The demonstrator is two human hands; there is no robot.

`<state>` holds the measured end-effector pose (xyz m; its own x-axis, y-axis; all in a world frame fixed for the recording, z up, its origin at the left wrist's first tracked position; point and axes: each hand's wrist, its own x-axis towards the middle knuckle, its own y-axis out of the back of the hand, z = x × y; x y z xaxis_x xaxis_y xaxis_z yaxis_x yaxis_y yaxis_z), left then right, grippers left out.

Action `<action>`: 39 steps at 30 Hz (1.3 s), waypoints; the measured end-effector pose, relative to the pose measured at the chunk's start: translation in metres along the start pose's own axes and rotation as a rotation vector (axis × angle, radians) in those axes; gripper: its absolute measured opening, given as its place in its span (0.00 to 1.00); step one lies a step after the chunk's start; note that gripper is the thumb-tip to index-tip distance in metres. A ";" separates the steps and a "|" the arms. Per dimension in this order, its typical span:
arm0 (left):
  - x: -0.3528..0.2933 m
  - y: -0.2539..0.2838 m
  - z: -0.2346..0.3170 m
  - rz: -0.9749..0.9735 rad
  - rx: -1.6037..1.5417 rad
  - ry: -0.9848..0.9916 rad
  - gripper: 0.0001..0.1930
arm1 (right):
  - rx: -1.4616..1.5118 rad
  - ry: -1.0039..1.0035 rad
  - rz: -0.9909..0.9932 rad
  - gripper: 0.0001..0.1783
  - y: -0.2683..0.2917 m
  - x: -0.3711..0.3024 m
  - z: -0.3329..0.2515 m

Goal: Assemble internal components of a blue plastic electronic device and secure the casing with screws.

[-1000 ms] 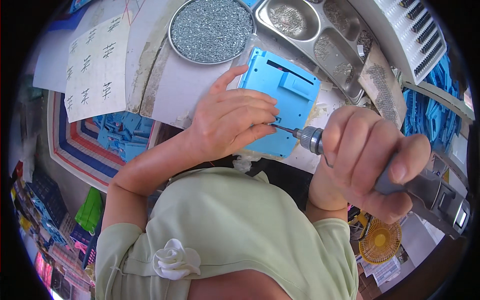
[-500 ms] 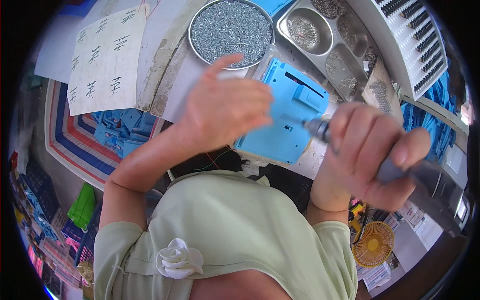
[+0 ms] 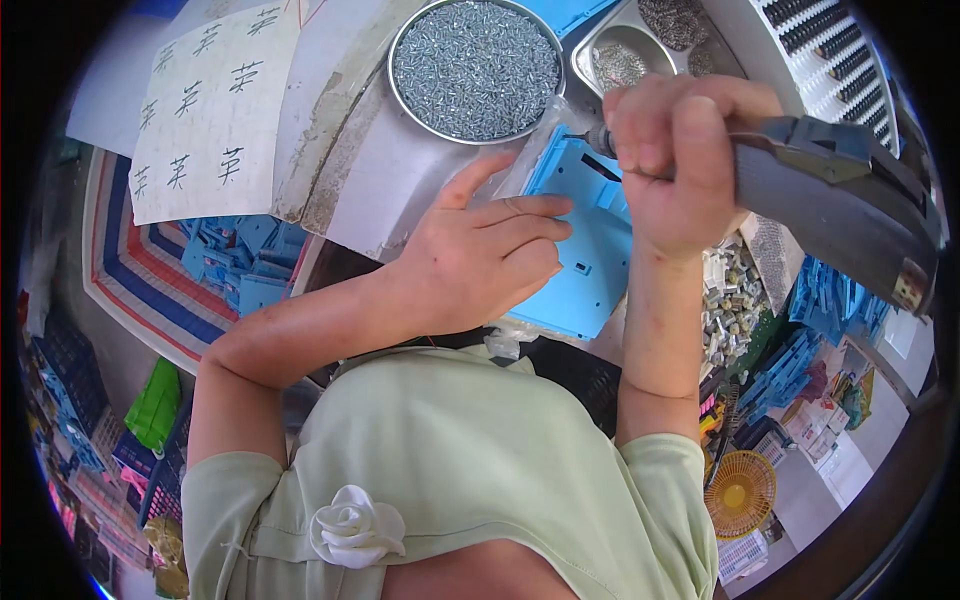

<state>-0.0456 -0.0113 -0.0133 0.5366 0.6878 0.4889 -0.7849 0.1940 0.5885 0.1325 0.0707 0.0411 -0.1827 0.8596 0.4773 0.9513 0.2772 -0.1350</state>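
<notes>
The likeliest trouble, to my eye, was the tip of the grey power screwdriver (image 3: 830, 195) skidding near the far-left corner of the blue panel (image 3: 603, 245) and scratching it, should the tool lean, or the panel swivel under a light steadying hand. The right hand (image 3: 680, 165) was wrapped snugly round the tool. The left hand (image 3: 485, 250) had its fingers parted and slightly bent, clasping nothing that I could see.

The panel lay flat on the white table (image 3: 375, 185), close to the near edge. The left fingertips reached over the panel's left edge, about midway along; the right fingers were above its far end, though whether any brushed it I couldn't tell.
</notes>
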 end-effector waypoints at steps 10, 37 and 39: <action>0.002 -0.006 -0.002 0.055 0.077 0.010 0.08 | 0.026 0.012 -0.034 0.04 -0.009 0.003 -0.026; -0.004 -0.008 0.000 0.089 0.024 0.049 0.11 | -0.031 -0.015 0.002 0.08 -0.005 0.001 -0.006; -0.003 -0.008 0.000 0.094 0.024 0.049 0.11 | 0.004 0.021 0.034 0.09 -0.004 0.001 0.000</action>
<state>-0.0410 -0.0148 -0.0195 0.4451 0.7356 0.5108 -0.8230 0.1112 0.5570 0.1282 0.0701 0.0422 -0.1453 0.8591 0.4907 0.9557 0.2501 -0.1549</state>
